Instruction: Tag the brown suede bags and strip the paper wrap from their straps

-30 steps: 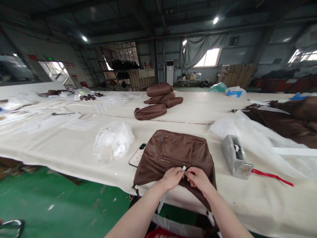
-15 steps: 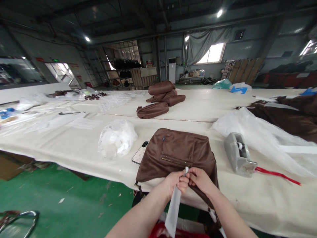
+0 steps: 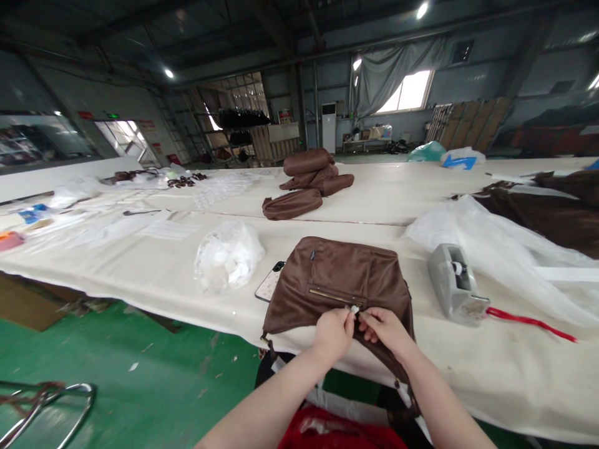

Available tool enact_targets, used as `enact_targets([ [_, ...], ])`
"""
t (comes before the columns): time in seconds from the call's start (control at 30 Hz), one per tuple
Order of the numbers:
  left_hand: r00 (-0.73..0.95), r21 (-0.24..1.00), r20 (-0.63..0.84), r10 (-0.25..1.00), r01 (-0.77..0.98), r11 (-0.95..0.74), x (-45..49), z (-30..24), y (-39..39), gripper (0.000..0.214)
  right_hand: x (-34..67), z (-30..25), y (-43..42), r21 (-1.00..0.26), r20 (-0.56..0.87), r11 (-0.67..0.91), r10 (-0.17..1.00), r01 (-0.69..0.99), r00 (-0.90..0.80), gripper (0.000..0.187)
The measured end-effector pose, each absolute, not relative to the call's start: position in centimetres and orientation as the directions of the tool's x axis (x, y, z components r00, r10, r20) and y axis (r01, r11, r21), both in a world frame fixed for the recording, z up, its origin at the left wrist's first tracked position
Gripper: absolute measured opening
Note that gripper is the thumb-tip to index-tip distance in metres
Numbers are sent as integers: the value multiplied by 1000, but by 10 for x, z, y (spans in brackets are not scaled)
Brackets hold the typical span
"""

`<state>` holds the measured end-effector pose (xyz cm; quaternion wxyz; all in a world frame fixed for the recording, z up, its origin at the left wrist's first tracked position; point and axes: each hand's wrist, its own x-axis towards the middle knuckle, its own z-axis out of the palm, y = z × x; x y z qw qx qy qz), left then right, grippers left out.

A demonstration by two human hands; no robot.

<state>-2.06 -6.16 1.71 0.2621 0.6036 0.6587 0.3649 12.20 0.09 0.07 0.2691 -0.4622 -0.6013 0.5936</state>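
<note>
A brown leather-look handbag (image 3: 346,268) lies at the table's near edge, its zipped front pocket (image 3: 334,296) facing up. At the right end of that zipper sits a small white wrapped piece (image 3: 354,309), perhaps paper or thin foam, with the zipper pull hidden. My left hand (image 3: 333,333) pinches this white piece from the left between thumb and finger. Close on its right, my right hand (image 3: 384,332) has its fingertips pressed together over the bag; what they hold is hidden. The bag's strap (image 3: 407,390) hangs over the edge toward my lap.
A patterned phone (image 3: 269,284) is partly under the bag. Left of it lies a clear plastic bag of white scraps (image 3: 229,255). A grey tape dispenser (image 3: 456,284) with a red ribbon (image 3: 533,323) stands right. Rolled brown bags (image 3: 309,181) are piled behind.
The long white strip that hung below my left hand no longer hangs there; a small white wad shows at the zipper end. My left hand turned back-up, and the view shifted slightly.
</note>
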Motion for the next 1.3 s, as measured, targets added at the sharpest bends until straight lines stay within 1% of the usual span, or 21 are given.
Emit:
enact_targets([
  [0.03, -90, 689, 168, 982, 723, -52, -22, 17, -64, 27, 124, 3, -1, -964, -235, -159, 883, 212, -407, 32],
  [0.07, -40, 585, 196, 980, 807, -84, -24, 16, -67, 25, 125, 6, -4, -963, -249, -184, 887, 197, -389, 37],
  [0.1, 1, 496, 192, 981, 863, -97, -25, 16, -69, 24, 125, 10, -6, -959, -265, -204, 887, 196, -377, 43],
  [0.17, 57, 368, 152, 987, 924, -110, -24, 14, -73, 27, 124, 17, -10, -948, -289, -208, 882, 243, -372, 53],
  [0.27, 70, 293, 114, 991, 951, -101, -20, 10, -74, 36, 120, 26, -14, -922, -260, -122, 897, 367, -356, 59],
  [0.33, 74, 281, 98, 992, 955, -99, -17, 9, -74, 37, 118, 28, -15, -898, -195, -20, 914, 440, -356, 53],
  [0.4, 78, 270, 82, 994, 958, -97, -17, 11, -75, 37, 117, 27, -17, -886, -132, 59, 919, 460, -371, 43],
  [0.47, 64, 299, 92, 994, 950, -88, -19, 14, -76, 35, 117, 23, -19, -911, -107, 65, 916, 407, -386, 36],
  [0.5, 37, 340, 109, 993, 938, -72, -21, 15, -77, 33, 117, 20, -20, -935, -113, 34, 914, 352, -389, 33],
  [0.63, -130, 577, 140, 982, 816, 26, -25, 20, -80, 18, 115, 7, -27, -981, -190, -159, 900, 111, -393, 30],
  [0.73, -183, 707, 82, 980, 704, 72, -24, 19, -78, 13, 113, 1, -31, -975, -219, -216, 896, 53, -387, 33],
  [0.8, -232, 828, -14, 973, 543, 141, -20, 19, -75, 15, 112, -1, -33, -972, -232, -230, 891, 52, -390, 35],
  [0.87, -247, 928, -211, 946, 253, 273, -16, 20, -73, 20, 112, -2, -33, -969, -243, -238, 886, 64, -394, 37],
  [0.93, -169, 919, -389, 905, -3, 395, -14, 23, -71, 22, 113, -1, -33, -968, -252, -239, 883, 82, -396, 39],
  [1.0, -50, 877, -475, 879, -114, 467, -17, 28, -70, 24, 115, -1, -32, -967, -253, -235, 877, 96, -408, 40],
  [1.07, 79, 838, -520, 850, -143, 526, -24, 34, -69, 22, 115, -1, -31, -966, -257, -234, 872, 107, -417, 41],
  [1.1, 175, 807, -540, 823, -169, 566, -28, 36, -68, 21, 114, -1, -31, -964, -267, -237, 871, 124, -412, 42],
  [1.2, 483, 705, -507, 714, -244, 666, -36, 38, -67, 19, 111, 3, -31, -937, -330, -250, 863, 244, -384, 46],
  [1.23, 545, 698, -488, 682, -226, 680, -38, 38, -69, 22, 112, 5, -31, -923, -350, -243, 854, 299, -386, 48],
  [1.27, 557, 733, -474, 682, -179, 656, -41, 37, -71, 26, 114, 8, -30, -910, -358, -222, 847, 350, -394, 49],
  [1.3, 521, 796, -465, 716, -108, 596, -45, 38, -73, 31, 118, 12, -29, -903, -347, -186, 847, 387, -403, 50],
])
